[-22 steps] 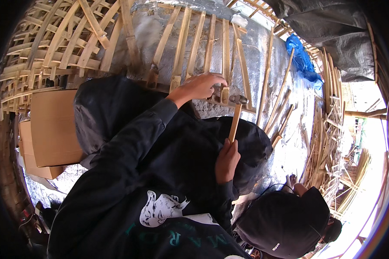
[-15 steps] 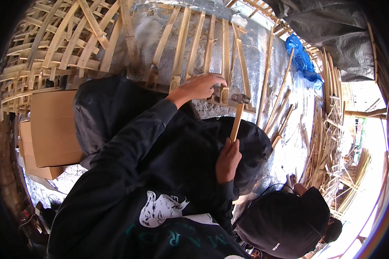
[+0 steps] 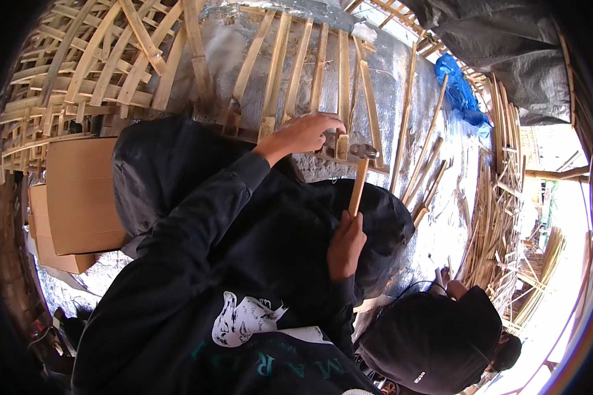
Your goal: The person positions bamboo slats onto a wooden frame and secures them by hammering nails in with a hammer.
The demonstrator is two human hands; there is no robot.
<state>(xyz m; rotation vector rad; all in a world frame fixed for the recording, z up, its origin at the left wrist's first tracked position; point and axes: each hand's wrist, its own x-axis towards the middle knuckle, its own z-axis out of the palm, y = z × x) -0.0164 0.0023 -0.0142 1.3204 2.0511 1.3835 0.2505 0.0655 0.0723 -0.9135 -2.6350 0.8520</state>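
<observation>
My right hand [image 3: 347, 247] is wrapped round the wooden handle of a hammer [image 3: 357, 187]. The hammer's metal head is raised just right of the near end of a bamboo strip [image 3: 342, 146]. Beside that same end, my left hand [image 3: 304, 133] has its fingers curled together over a wooden crosspiece; what sits between the fingertips is too small to make out. Several upright bamboo strips [image 3: 276, 66] stand in a row beyond my hands, their lower ends along the crosspiece.
Woven bamboo lattice [image 3: 99, 59] stands at the far left above a cardboard box [image 3: 82, 194]. Another person in black [image 3: 435, 339] crouches at the lower right. Bundled bamboo strips [image 3: 497, 217] and a blue plastic sheet [image 3: 460, 92] are on the right. Silvery sheeting lies behind the strips.
The hammer has shifted slightly left, its head coming closer to the end of the bamboo strip. My left hand stays where it was.
</observation>
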